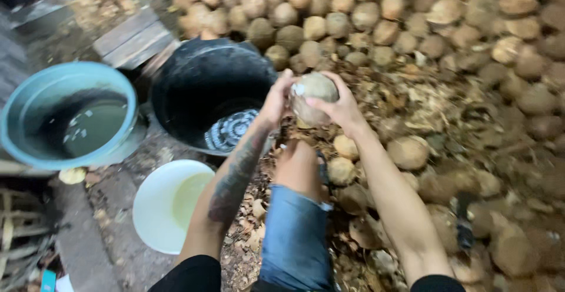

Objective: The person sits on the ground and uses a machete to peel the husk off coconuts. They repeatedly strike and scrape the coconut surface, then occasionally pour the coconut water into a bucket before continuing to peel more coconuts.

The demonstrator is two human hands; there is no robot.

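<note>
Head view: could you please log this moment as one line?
left hand: on coconut | right hand: on coconut | below: black bucket | near: blue tub, white bowl

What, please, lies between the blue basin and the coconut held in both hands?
In the head view, the black bucket stands between the blue basin and the coconut, with a little liquid at its bottom.

Black sleeves, tattooed left forearm, blue jeans

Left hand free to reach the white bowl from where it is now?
Probably not as things stand. The left hand is clasped on the coconut together with the right hand, so it is occupied. The path down to the white bowl looks open otherwise; it sits just beside the left forearm.
</note>
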